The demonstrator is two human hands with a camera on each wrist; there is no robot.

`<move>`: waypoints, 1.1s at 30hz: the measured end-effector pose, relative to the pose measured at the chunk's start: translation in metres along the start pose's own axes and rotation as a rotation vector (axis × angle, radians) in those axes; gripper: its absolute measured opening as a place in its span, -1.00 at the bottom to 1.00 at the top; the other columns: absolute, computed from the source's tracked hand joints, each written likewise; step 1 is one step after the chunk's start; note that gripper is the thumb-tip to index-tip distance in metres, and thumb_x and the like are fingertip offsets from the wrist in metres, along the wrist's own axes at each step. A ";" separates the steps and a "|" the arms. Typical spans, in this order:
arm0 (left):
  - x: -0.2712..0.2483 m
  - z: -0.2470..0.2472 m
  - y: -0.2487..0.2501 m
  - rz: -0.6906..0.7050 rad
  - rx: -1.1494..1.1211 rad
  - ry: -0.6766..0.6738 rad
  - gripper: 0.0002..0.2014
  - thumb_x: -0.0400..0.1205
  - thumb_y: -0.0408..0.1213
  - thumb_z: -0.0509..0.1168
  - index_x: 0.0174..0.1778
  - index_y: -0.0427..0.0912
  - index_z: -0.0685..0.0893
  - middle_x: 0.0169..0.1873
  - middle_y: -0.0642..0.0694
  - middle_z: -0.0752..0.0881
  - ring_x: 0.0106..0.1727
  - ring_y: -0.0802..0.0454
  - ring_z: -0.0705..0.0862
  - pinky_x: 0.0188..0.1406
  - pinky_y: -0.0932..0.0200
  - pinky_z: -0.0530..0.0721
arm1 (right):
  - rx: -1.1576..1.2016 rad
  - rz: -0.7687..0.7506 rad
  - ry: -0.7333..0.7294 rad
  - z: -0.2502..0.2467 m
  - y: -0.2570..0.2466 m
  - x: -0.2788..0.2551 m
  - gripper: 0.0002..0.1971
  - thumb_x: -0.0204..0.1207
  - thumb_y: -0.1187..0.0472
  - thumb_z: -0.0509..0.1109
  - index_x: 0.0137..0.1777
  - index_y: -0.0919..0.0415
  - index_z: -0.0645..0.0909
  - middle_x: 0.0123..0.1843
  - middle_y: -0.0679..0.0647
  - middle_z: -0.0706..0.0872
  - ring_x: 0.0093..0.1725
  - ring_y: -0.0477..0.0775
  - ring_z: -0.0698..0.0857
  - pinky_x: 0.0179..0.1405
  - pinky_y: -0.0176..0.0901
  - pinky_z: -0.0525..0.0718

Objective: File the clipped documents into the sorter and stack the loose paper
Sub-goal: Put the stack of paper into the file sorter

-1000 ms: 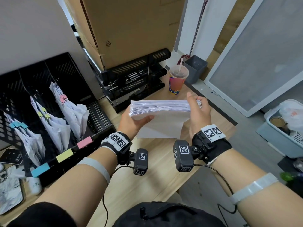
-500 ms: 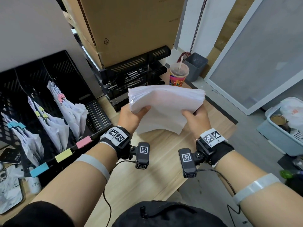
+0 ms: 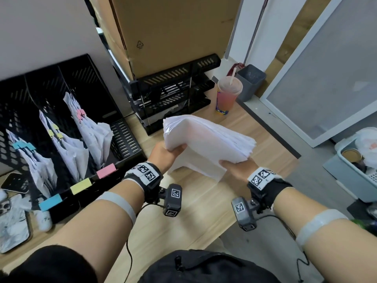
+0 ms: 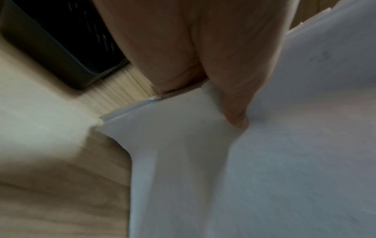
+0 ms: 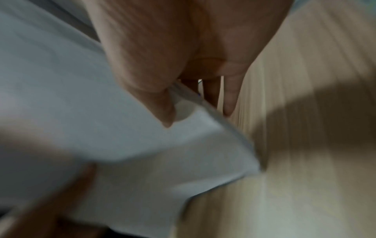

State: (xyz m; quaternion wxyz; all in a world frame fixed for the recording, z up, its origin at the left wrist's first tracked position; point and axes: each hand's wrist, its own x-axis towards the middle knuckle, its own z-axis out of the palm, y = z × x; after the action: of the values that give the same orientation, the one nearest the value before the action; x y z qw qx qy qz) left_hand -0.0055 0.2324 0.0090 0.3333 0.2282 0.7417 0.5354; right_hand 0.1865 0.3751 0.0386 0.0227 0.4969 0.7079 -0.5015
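Head view: my left hand (image 3: 163,153) and right hand (image 3: 237,167) each pinch the thick white loose-paper stack (image 3: 206,137), tilted above the light wooden bench (image 3: 189,217) near its right edge. Wrist views alone show thumbs pressing the sheets. Black mesh sorter (image 3: 61,111) stands at the left edge.

Office: file sorter (image 3: 61,111), letter trays (image 3: 173,94)

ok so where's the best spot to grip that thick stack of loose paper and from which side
Grip the stack of loose paper at its two near corners, one from each side, thumb on top and fingers beneath, as the left hand and right hand do now. It is thick and unclipped, and one sheet already droops below, so a two-sided pinch probably keeps it together.
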 end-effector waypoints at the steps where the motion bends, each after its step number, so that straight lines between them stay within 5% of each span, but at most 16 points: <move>1: -0.002 -0.005 0.006 0.002 0.023 0.002 -0.95 0.62 -0.19 0.49 -0.06 0.05 0.78 0.03 -0.18 0.84 0.13 -0.20 0.78 0.22 -0.21 0.74 | -0.040 -0.028 -0.031 0.000 0.000 0.002 -0.66 0.50 0.10 0.52 0.23 0.13 0.61 0.14 0.09 0.75 0.22 0.09 0.70 0.15 -0.21 0.56; 4: -0.005 -0.028 0.017 0.018 0.069 0.011 -0.89 0.63 -0.19 0.48 0.01 -0.11 0.77 -0.02 -0.14 0.81 0.01 -0.12 0.76 0.13 -0.09 0.74 | -0.163 -0.145 -0.177 0.005 -0.010 -0.002 -0.67 0.45 0.03 0.56 0.16 0.10 0.68 0.16 0.08 0.82 0.17 0.11 0.78 0.22 0.03 0.74; 7: -0.012 -0.057 0.028 0.037 0.023 0.017 -0.69 0.53 -0.11 0.52 0.11 -0.20 0.79 0.07 -0.23 0.83 0.14 -0.28 0.78 0.19 -0.25 0.76 | -0.204 -0.239 -0.306 0.012 -0.030 -0.014 -0.62 0.45 -0.06 0.55 0.21 0.06 0.70 0.09 0.03 0.84 -0.08 0.08 0.86 -0.06 0.09 0.85; 10: -0.021 -0.084 0.041 0.060 -0.046 0.050 -0.83 0.59 -0.33 0.50 0.09 -0.18 0.77 0.02 -0.20 0.82 0.00 0.02 0.82 0.12 -0.03 0.79 | -0.310 -0.293 -0.405 0.025 -0.054 -0.024 -0.62 0.48 -0.25 0.42 0.14 -0.02 0.69 -0.02 0.05 0.87 -0.34 0.01 0.86 -0.01 0.06 0.83; 12: -0.025 -0.100 0.050 0.075 -0.109 0.061 -0.81 0.61 -0.40 0.47 0.12 -0.17 0.75 0.04 -0.25 0.80 0.00 0.03 0.78 0.15 -0.05 0.76 | -0.308 -0.384 -0.412 0.035 -0.075 -0.027 -0.66 0.60 -0.11 0.35 0.24 0.06 0.63 0.06 0.16 0.84 -0.41 -0.04 0.83 -0.10 0.05 0.85; 16: -0.028 -0.129 0.059 0.079 -0.154 0.151 -0.52 0.44 -0.10 0.56 0.20 -0.30 0.75 0.17 -0.38 0.79 0.24 -0.38 0.75 0.30 -0.40 0.68 | -0.224 -0.484 -0.447 0.048 -0.113 -0.030 -0.66 0.71 0.13 0.25 0.42 0.22 0.52 0.15 0.25 0.76 -0.40 0.19 0.83 -0.52 -0.10 0.79; 22: -0.036 -0.158 0.043 -0.008 0.213 0.296 -0.50 0.71 -0.27 0.35 0.59 -0.17 0.48 0.52 -0.16 0.57 0.53 -0.05 0.55 0.46 0.25 0.41 | -0.203 -0.476 -0.378 0.063 -0.148 -0.038 -0.80 0.72 0.13 0.22 0.18 0.21 0.57 -0.01 0.28 0.71 -0.47 0.25 0.82 -0.54 -0.11 0.77; 26: -0.047 -0.175 0.025 -0.034 0.540 0.283 -0.47 0.70 -0.29 0.31 0.63 -0.09 0.45 0.60 -0.08 0.48 0.62 -0.05 0.43 0.60 0.14 0.31 | -0.258 -0.514 -0.356 0.076 -0.164 -0.041 -0.88 0.72 0.15 0.17 0.12 0.05 0.53 -0.08 0.07 0.61 -0.31 0.20 0.81 -0.49 -0.04 0.81; 30: -0.049 -0.183 0.019 -0.043 0.605 0.275 -0.43 0.67 -0.36 0.30 0.65 -0.13 0.42 0.63 -0.14 0.43 0.66 -0.05 0.37 0.67 0.12 0.25 | -0.272 -0.546 -0.347 0.094 -0.179 -0.036 -0.78 0.70 0.22 0.15 0.21 -0.13 0.45 0.01 -0.09 0.61 -0.16 0.16 0.77 -0.39 0.10 0.85; 33: -0.049 -0.187 0.019 -0.042 0.560 0.280 -0.40 0.68 -0.39 0.27 0.68 -0.11 0.36 0.64 -0.13 0.40 0.66 -0.07 0.37 0.63 0.14 0.27 | -0.306 -0.539 -0.316 0.109 -0.191 -0.027 -0.58 0.68 0.28 0.13 0.40 -0.24 0.44 0.09 0.01 0.62 -0.14 0.19 0.76 -0.40 0.16 0.84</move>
State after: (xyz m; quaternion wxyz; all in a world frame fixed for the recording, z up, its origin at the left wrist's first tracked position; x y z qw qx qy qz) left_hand -0.1106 0.0845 0.0771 0.1629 0.2199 0.9036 0.3295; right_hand 0.0107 0.2759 0.1303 0.0729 0.1990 0.8685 -0.4480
